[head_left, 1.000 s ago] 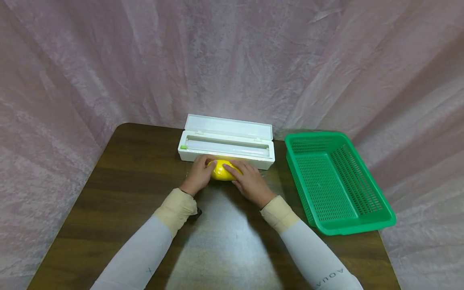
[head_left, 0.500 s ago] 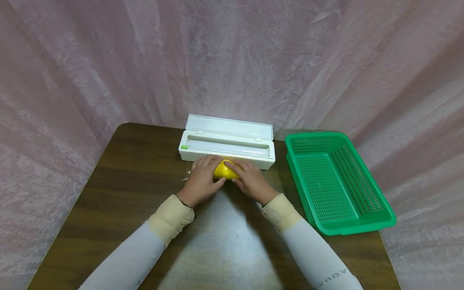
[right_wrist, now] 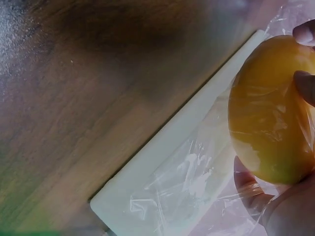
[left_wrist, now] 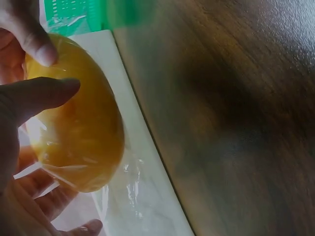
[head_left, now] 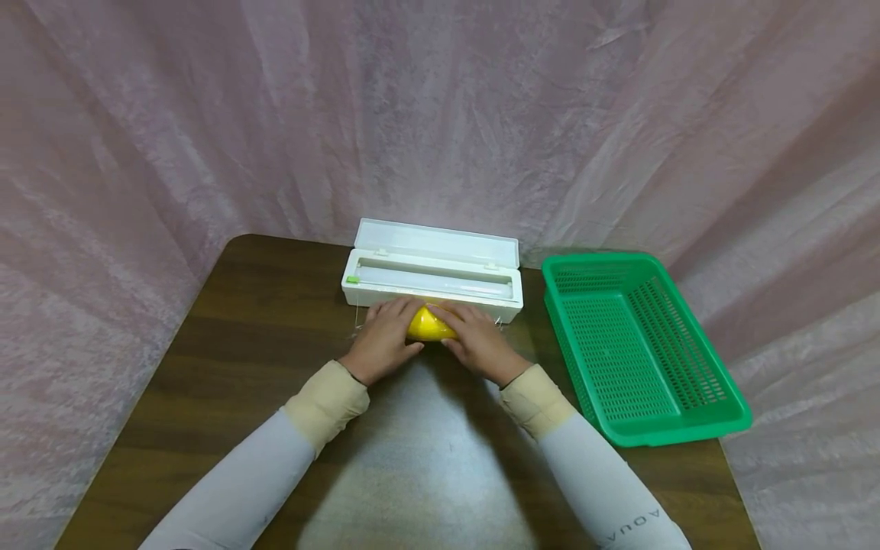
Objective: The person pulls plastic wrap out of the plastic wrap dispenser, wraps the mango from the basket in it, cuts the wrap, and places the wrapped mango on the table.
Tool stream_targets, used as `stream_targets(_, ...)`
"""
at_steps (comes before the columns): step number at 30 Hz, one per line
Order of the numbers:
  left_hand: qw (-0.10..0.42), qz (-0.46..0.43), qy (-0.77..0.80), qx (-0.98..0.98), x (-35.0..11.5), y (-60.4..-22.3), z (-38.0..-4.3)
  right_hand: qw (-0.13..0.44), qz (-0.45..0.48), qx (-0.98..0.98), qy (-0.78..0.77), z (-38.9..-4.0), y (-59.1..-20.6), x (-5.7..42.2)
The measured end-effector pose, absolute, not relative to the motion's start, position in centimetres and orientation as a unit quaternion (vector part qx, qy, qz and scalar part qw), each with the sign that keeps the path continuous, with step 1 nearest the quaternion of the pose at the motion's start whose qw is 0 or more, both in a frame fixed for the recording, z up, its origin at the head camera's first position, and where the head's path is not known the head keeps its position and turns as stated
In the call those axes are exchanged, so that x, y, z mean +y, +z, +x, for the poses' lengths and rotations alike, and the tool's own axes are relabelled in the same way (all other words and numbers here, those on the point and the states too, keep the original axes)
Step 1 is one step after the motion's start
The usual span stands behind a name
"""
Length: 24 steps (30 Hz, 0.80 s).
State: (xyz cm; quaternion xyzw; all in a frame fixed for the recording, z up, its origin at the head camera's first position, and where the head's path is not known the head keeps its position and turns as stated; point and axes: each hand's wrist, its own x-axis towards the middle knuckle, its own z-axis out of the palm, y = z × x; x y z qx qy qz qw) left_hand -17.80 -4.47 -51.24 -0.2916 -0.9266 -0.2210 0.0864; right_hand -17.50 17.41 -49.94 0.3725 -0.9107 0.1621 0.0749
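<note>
A yellow mango [head_left: 428, 325] with clear cling film [right_wrist: 189, 169] around it is held between both hands, in front of the dispenser. My left hand [head_left: 385, 336] grips its left side; in the left wrist view the thumb lies across the fruit and the other fingers are behind it. My right hand [head_left: 481, 344] holds the right end, with film spreading past the fingers. Just behind stands a white cling film dispenser [head_left: 354, 296], lid up, a film roll [head_left: 440, 280] inside. Loose film shows at the outer side of each hand.
A green plastic basket [head_left: 569, 359] with slotted walls stands right of the dispenser, near the right arm. The brown wooden table [head_left: 261, 344] extends to the left and front. A pink curtain [head_left: 440, 122] hangs behind the table.
My left hand has turned over the mango's left side, its thumb going from the top to the near side. The right hand has barely moved. More film now shows beside the right hand.
</note>
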Motion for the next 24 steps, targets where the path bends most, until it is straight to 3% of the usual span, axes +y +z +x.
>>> stream_targets(16,0.091,-0.295,-0.232,-0.922,-4.5,-51.1,-18.9,0.044,0.361,-0.905,0.220,-18.0,-49.0,18.0)
stream_targets(24,0.070,-0.291,-0.247,-0.922,-4.6,-50.4,-19.7,0.142,0.350,-0.914,0.144,-17.7,-48.4,18.2)
